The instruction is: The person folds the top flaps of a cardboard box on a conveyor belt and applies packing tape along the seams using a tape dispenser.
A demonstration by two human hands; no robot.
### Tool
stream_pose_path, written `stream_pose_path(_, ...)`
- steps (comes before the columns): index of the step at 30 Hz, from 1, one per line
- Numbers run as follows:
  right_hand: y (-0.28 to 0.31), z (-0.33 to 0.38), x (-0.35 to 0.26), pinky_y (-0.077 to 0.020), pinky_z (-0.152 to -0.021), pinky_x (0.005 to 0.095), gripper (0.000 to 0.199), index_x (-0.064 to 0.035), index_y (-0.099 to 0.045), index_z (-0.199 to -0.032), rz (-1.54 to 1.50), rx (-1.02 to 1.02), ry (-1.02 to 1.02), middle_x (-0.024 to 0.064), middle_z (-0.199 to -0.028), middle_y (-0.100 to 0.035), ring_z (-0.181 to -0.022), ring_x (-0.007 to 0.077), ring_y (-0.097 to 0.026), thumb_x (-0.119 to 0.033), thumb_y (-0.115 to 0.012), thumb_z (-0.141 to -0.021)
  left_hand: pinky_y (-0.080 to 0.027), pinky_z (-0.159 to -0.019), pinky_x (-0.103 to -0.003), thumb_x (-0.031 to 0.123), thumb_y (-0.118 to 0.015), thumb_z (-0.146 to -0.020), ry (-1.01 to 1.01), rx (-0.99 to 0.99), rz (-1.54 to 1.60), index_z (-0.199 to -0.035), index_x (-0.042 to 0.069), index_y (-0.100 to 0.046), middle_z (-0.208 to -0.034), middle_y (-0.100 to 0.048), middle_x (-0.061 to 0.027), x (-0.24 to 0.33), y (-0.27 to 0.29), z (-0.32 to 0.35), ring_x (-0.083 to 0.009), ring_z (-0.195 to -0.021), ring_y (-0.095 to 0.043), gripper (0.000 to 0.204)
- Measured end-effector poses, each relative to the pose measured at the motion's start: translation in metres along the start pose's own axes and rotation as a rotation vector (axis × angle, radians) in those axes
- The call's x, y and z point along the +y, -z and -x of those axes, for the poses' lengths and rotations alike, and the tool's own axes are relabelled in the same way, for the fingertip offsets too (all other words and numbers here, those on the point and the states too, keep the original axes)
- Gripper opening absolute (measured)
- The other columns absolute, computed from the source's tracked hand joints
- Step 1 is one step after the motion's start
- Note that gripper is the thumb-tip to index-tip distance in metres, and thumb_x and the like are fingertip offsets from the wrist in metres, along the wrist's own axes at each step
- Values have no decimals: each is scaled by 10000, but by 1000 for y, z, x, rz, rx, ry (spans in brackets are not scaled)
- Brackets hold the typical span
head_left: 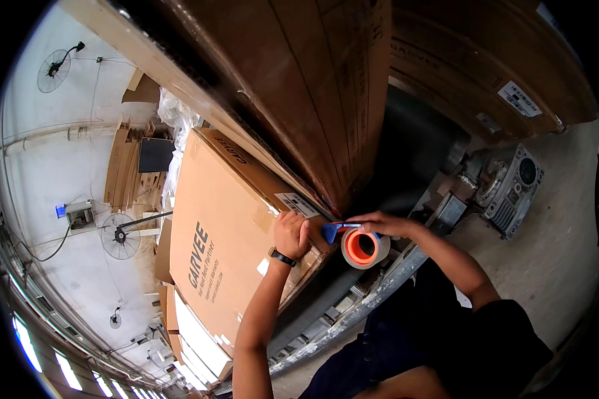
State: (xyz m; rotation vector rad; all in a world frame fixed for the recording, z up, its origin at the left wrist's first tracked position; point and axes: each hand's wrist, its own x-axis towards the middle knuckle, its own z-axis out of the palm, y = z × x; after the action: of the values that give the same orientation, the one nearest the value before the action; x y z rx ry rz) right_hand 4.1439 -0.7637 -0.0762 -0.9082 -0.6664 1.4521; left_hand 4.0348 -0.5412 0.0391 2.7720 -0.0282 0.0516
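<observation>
A large brown cardboard box with dark print lies in front of me on the rollers. My left hand, with a dark band at its wrist, rests against the box near its corner. Its fingers are curled, and what they hold, if anything, is hidden. Just right of that corner, my right hand grips a tape dispenser with a blue head. The dispenser carries a wide roll of clear tape around an orange core. Pieces of tape and a white label are on the box by my left hand.
A tall carton leans close above the box. More big cartons stand at the far right. A metal conveyor rail runs below my hands, with a motor unit beyond it. Wall fans and stacked cardboard are at left.
</observation>
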Motion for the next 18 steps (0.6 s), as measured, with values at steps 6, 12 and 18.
stream_pose_path(6,-5,6,7,-370,-952,270,586,-40,-413,-1327,-59,85,-23,86,-1197,-556,-1082,141,-512,-409,-516,-884,-349,-646,-381,147,-457,-821,-24,-38,3,-604,57,-486,-621,-495,-90,3,-1,-8,-277,-651,-459,237)
stream_pose_path(12,-84,83,47,-315,-1031,346,653,-41,-351,-1361,-10,195,58,150,-1309,-459,-1221,241,-427,-400,-552,-854,-353,-651,-375,153,-449,-834,-11,-43,-16,-600,59,-481,-620,-495,-85,-8,1,4,-269,-650,-461,254)
stream_pose_path(18,-81,47,40,-386,-937,288,620,-54,-413,-1328,69,55,17,120,-1261,-515,-1089,145,-491,-386,-594,-837,-351,-648,-374,151,-448,-842,-53,-25,-9,-598,55,-474,-619,-491,-88,0,0,-2,-273,-653,-460,263)
